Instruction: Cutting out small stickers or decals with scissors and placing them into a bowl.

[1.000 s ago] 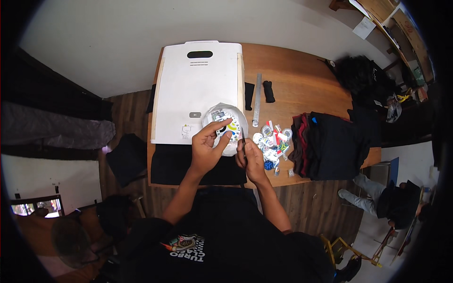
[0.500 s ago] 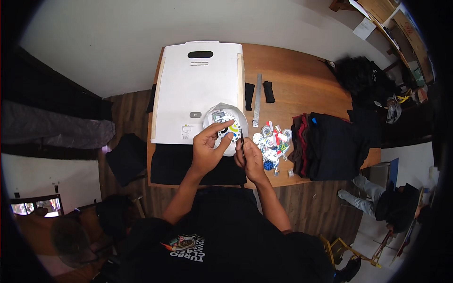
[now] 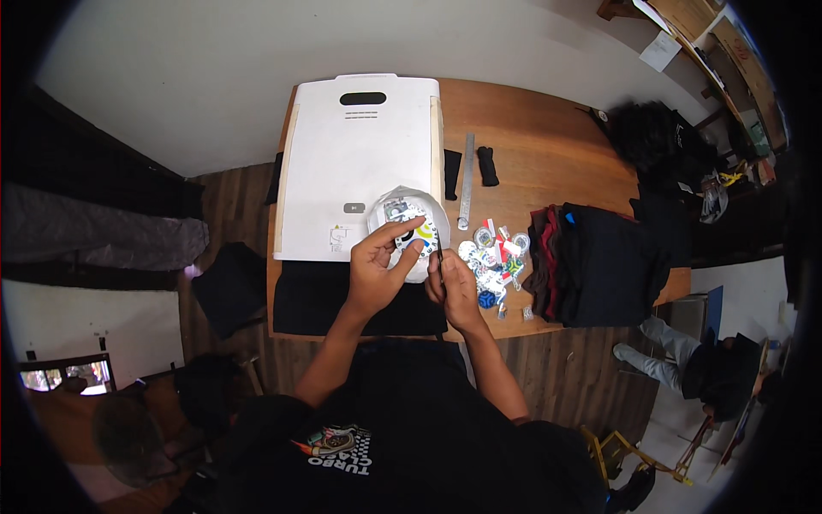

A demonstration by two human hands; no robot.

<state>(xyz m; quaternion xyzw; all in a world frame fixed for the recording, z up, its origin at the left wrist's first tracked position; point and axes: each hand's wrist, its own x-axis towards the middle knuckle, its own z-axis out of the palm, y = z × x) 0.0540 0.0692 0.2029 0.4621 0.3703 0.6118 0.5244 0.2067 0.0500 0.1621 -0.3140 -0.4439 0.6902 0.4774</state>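
My left hand (image 3: 375,267) pinches a round printed cutout (image 3: 422,230), white with yellow-green, black and blue shapes, between thumb and fingers. Close to its right edge, my right hand (image 3: 455,287) is closed around a thin dark tool (image 3: 440,255), which looks like scissors; the fingers hide most of it. Under both hands sits a round whitish container (image 3: 434,208) with a crinkled rim, and a grey printed piece (image 3: 396,208) shows inside it. To the right of my right hand lies a pile of printed cutouts and tape rolls (image 3: 492,265).
A large white panel (image 3: 364,163) covers the table's left part, with black cloth (image 3: 312,300) before it. A metal ruler (image 3: 467,180) and a dark bundle (image 3: 487,166) lie to the right. Folded dark garments (image 3: 604,265) are stacked farther right. Another person (image 3: 711,368) is at the far right.
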